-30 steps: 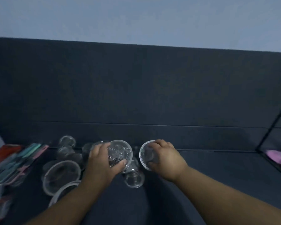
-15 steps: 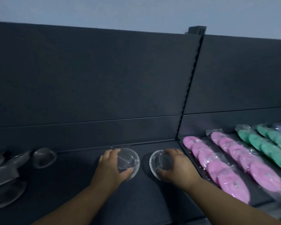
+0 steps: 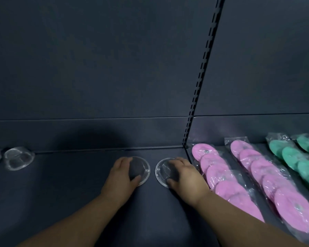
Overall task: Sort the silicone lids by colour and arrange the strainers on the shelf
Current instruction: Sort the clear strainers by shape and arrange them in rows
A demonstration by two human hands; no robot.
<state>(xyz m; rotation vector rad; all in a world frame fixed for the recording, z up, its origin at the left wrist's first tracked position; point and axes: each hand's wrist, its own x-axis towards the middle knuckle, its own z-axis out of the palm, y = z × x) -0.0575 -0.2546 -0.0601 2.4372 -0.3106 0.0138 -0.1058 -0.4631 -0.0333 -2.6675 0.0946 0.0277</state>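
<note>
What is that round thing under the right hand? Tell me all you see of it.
The strainer is a small round disc: fine grey mesh in the middle, a clear rim, perhaps wrapping. It looks set on the dark shelf. The right hand covers its right half, fingers over the far edge, thumb at the near edge. It stands apart from the second strainer, held by the left hand.

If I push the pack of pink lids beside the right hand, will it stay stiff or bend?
The pink pack probably bends: separate lids overlap in one long bag. Its glossy wrinkled plastic likely slides on the shelf.
</note>
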